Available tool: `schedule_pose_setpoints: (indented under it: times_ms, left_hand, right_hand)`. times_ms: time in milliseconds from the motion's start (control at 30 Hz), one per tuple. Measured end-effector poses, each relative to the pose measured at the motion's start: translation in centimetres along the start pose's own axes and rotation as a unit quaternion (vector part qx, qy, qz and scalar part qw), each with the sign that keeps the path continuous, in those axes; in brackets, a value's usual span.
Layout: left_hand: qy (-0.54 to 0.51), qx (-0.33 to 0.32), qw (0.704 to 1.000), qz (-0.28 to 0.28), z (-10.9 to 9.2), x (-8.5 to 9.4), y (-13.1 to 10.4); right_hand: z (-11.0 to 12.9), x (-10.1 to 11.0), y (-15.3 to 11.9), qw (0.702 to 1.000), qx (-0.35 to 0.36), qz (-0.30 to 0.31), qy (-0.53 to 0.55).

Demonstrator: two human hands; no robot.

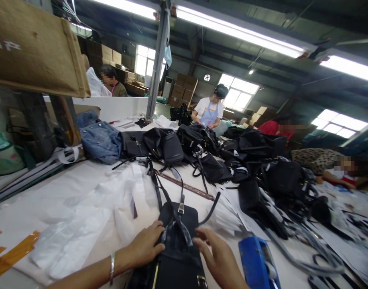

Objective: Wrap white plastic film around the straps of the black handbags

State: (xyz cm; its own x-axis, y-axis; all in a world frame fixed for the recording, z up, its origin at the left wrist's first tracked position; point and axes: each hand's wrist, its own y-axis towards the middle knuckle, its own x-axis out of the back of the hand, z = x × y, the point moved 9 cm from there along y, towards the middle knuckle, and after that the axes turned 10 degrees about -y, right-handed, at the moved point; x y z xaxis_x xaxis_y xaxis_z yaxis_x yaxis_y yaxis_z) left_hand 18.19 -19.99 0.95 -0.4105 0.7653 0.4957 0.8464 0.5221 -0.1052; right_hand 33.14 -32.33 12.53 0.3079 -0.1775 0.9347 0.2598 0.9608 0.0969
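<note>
A black backpack (180, 263) lies on the table right in front of me, with gold-coloured trim and a metal buckle (181, 207) on its flap. Dark straps (159, 188) run up from it across the table. My left hand (149, 243) rests on the bag's left edge, thumb and fingers apart. On the other side, my right hand (212, 251) is beside the bag's right edge with its fingers spread and slightly bent. Whether those fingertips touch the bag I cannot tell. A clear plastic-looking wrap (185, 233) lies on the strap between my hands.
Several black bags (173, 146) are heaped across the table's far side. Crumpled white wrapping (78, 228) lies left, a blue tape dispenser-like object (256, 261) right. Blue denim (101, 140) sits at the back left. A person in an apron (210, 114) stands opposite; other people are farther off.
</note>
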Motion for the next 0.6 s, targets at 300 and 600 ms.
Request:
schedule_pose_setpoints:
  times_ms: [300, 600]
  left_hand:
    - [0.004, 0.052, 0.998, 0.018, 0.0, -1.0, -0.1]
    - [0.093, 0.064, 0.993, 0.021, -2.1, -0.5, -0.7]
  right_hand:
    - [-0.2, -12.2, 15.6, 0.979, -0.099, 0.177, 0.023]
    - [-0.2, -14.5, 14.8, 0.865, -0.081, 0.314, 0.382]
